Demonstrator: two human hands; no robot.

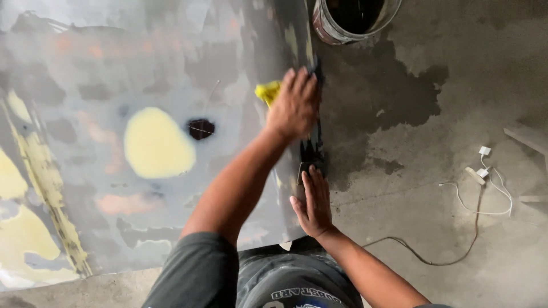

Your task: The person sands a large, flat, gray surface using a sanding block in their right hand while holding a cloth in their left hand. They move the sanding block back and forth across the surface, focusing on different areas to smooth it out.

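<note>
A large grey sanded metal panel [142,74] with yellow filler patches [158,142] and a dark spot [200,128] fills the left of the view. My left hand [294,102] presses a yellow pad [267,91] against the panel near its right edge. Lower on that same dark edge [312,149], my right hand [313,199] lies flat with the fingers straight, holding nothing.
A red and white bucket [354,20] stands on the floor at the top. The concrete floor [411,102] is wet and dark beside the panel. A white charger and cable [483,171] and a dark cord [434,259] lie at the right, near a wooden board [528,137].
</note>
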